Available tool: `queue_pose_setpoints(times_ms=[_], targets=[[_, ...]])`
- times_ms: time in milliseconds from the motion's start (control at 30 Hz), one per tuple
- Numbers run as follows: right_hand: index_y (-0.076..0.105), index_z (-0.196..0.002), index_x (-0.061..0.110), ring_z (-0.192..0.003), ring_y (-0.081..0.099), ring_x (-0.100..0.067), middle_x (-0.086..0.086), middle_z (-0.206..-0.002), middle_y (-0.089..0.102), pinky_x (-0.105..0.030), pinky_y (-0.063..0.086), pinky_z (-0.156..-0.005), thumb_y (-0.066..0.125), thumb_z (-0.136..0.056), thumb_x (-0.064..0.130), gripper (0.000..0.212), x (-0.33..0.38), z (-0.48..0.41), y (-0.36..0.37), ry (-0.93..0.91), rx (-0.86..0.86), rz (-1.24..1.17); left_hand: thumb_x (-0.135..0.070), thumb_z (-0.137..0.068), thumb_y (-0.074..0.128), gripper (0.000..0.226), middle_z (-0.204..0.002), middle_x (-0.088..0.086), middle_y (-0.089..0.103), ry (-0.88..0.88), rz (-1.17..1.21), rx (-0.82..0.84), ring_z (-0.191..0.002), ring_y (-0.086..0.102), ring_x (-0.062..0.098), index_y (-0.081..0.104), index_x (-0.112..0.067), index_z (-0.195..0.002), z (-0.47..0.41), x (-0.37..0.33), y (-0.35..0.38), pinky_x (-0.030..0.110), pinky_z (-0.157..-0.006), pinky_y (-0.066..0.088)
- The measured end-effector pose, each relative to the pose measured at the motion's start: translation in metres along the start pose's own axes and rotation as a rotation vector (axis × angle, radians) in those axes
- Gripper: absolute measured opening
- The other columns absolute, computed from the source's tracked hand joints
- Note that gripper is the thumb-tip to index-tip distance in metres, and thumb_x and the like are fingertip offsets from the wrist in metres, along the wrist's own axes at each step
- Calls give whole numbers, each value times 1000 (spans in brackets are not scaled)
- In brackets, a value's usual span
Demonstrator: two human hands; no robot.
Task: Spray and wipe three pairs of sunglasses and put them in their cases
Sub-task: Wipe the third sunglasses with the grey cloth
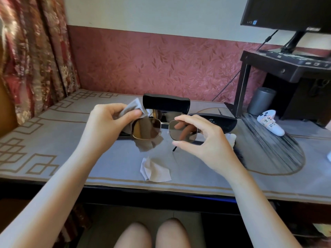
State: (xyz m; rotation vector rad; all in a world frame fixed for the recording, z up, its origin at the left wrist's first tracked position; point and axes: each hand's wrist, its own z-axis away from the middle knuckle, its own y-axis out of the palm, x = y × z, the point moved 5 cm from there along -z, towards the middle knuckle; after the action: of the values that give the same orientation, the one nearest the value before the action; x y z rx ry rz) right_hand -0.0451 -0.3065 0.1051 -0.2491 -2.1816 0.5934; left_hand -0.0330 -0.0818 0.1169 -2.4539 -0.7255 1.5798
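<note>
A pair of gold-framed sunglasses with brown lenses is held up above the table. My right hand pinches the rim of the right lens between thumb and fingers. My left hand holds a grey cloth folded over the left lens, with part of it hanging below the frame. Behind the glasses stands an open black case with its lid up. A shut dark case lies to its right. A second grey cloth lies crumpled on the table in front.
The table wears a grey patterned cover. A white spray bottle lies on its side at the right. A dark stand with a monitor and a grey cylinder fills the back right. Curtains hang at the left.
</note>
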Motion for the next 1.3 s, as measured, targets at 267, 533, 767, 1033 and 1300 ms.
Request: queue_pose_setpoints(times_ms=[267, 533, 767, 1033, 1300], targets=[[63, -120, 18, -78, 62, -12, 1, -100, 64, -38, 49, -86, 80, -75, 6, 49, -1, 1, -3, 16, -14, -22, -27, -86, 70, 11, -70, 2, 69, -59, 7, -164, -63, 52, 0, 74, -20, -79, 10, 36, -26, 16, -59, 37], [64, -118, 18, -78, 62, -11, 1, -99, 64, -37, 51, -85, 80, -75, 6, 47, -4, -1, -5, 35, -46, -38, -25, -87, 69, 19, -66, 12, 64, -143, -6, -228, -65, 53, 13, 66, -22, -69, 28, 72, -40, 31, -66, 45], [64, -118, 19, -78, 61, -10, 0, -100, 64, -38, 50, -85, 81, -74, 4, 49, -3, 0, 0, 50, -25, -48, -33, -86, 69, 21, -91, -7, 67, -247, -273, 150, -85, 58, 11, 68, -32, -107, 38, 85, 5, 21, -72, 43], [64, -120, 18, -85, 62, -14, 1, -102, 64, -44, 49, -88, 80, -75, 6, 49, -5, 0, 0, 54, -9, -62, -42, -67, 76, 83, -132, -7, 42, -72, -275, 157, -129, 38, 15, 40, -34, -142, 32, 63, -6, 32, -109, 32], [63, -120, 17, -94, 62, -18, -1, -105, 64, -37, 47, -95, 80, -76, 5, 48, 2, -4, 9, 22, 32, -91, -44, -63, 75, 70, -118, -32, 59, 319, -154, 123, -114, 47, -20, 56, -32, -129, 43, -6, -6, -2, -96, 27]])
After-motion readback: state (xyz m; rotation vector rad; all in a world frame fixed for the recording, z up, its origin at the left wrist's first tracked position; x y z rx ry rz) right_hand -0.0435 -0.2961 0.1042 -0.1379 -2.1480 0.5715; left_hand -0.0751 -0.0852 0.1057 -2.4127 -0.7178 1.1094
